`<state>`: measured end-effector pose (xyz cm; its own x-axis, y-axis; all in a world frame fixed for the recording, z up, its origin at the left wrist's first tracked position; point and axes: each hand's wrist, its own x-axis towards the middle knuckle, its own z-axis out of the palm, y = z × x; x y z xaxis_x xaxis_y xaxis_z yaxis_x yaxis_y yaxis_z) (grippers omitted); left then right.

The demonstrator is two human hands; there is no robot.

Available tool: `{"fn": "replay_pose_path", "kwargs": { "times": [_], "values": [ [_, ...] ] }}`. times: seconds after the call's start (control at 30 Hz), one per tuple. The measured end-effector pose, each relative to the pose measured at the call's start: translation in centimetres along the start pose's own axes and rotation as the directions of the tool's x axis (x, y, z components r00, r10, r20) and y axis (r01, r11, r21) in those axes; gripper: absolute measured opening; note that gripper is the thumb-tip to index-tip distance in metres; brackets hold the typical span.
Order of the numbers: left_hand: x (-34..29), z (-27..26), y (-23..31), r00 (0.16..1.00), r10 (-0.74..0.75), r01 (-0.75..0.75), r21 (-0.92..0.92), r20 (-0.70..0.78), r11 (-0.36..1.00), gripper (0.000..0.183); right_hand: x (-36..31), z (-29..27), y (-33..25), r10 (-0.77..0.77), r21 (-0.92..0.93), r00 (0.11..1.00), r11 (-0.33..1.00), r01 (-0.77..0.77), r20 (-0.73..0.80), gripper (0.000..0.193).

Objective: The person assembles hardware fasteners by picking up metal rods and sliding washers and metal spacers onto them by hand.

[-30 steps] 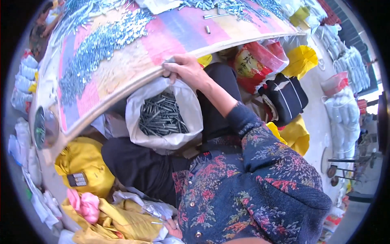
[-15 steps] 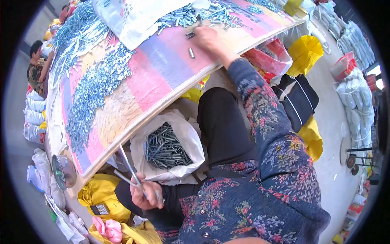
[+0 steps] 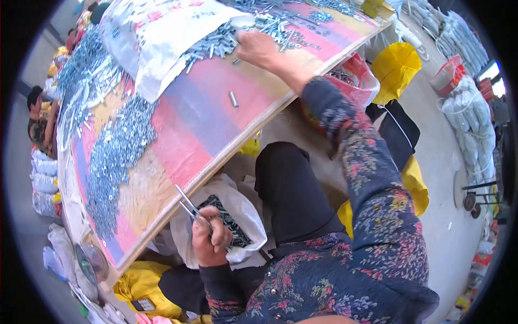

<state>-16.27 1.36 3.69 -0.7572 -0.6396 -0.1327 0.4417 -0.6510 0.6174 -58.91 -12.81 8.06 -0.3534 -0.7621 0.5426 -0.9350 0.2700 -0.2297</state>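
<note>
My left hand point(image 3: 212, 237) is closed around two thin metal rods point(image 3: 186, 201) whose ends poke past the table's front edge. Below it, an open white sack point(image 3: 251, 216) of dark metal pins point(image 3: 229, 216) is partly hidden by that hand. At the far side of the table, my right hand point(image 3: 260, 49) reaches to a heap of short metal tubes point(image 3: 213, 44). Its fingers are bent together at the heap's edge, and anything between them is too small to make out. One loose metal tube point(image 3: 233, 99) lies apart on the striped tabletop point(image 3: 189, 116).
A white printed sack point(image 3: 167, 40) lies on the table beside a spread of washers point(image 3: 121, 156). Yellow bags point(image 3: 396, 70) and a red-and-white bag point(image 3: 359, 81) stand right of the table. Another person point(image 3: 42, 119) sits at the far left.
My left hand has risen with the rods toward the table edge and now covers part of the sack of pins. My right hand has shifted left, closer to the tube heap. The view has also shifted.
</note>
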Motion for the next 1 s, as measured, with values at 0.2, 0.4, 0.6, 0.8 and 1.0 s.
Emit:
{"fn": "replay_pose_path", "kwargs": {
  "times": [0.2, 0.4, 0.6, 0.8, 1.0],
  "values": [
    [2.5, 0.6, -1.3, 0.997, -0.055, 0.056, 0.024, -0.063, 0.998, 0.034, 3.3, 4.3, 2.0, 0.33, -0.267, 0.896, 0.93, -0.254, 0.297, 0.03],
    [1.8, -1.8, 0.2, 0.995, -0.034, 0.047, 0.139, -0.094, 0.989, 0.033, 0.3, 1.1, 5.5, 0.288, 0.139, 0.889, 0.924, -0.355, 0.355, 0.03],
    [2.1, -3.8, -2.3, 0.971, -0.226, 0.232, 0.071, -0.079, 0.97, 0.035, -2.3, -2.0, 12.7, 0.491, 0.192, 0.866, 0.844, -0.5, 0.096, 0.032],
    [2.3, -4.0, -3.2, 0.964, -0.265, 0.264, 0.049, 0.009, 0.963, 0.033, 1.5, -0.4, 13.7, 0.553, -0.149, 0.833, 0.824, -0.547, -0.001, 0.037],
    [0.5, -5.9, -2.4, 0.983, -0.181, 0.181, -0.01, -0.04, 0.983, 0.034, 3.4, 1.7, 11.9, 0.687, -0.115, 0.719, 0.726, -0.678, 0.102, 0.049]
  ]
}}
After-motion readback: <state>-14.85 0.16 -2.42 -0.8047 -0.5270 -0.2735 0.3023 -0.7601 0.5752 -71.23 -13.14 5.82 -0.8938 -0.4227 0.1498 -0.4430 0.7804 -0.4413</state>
